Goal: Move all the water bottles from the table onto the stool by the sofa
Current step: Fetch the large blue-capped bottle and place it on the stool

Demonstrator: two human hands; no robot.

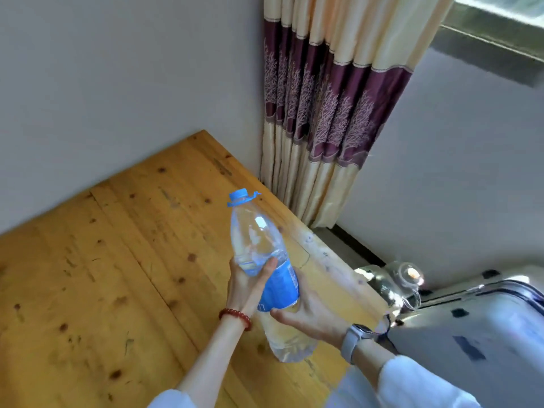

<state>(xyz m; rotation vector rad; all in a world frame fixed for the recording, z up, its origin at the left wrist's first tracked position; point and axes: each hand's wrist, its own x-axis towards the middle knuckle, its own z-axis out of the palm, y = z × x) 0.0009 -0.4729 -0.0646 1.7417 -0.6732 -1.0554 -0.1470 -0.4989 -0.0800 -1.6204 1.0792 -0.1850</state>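
Clear plastic water bottle (266, 266), blue cap and blue label, is tilting above the wooden desk (103, 275), cap pointing up and away, holding some water in its lower part. Left hand (250, 285) is wrapping the shoulder of the bottle just above the label, thumb lying across the front, while right hand (306, 313) is cupping the body just below the label, so both are grasping it. Silver suitcase (471, 328) is standing just beside the desk's right edge.
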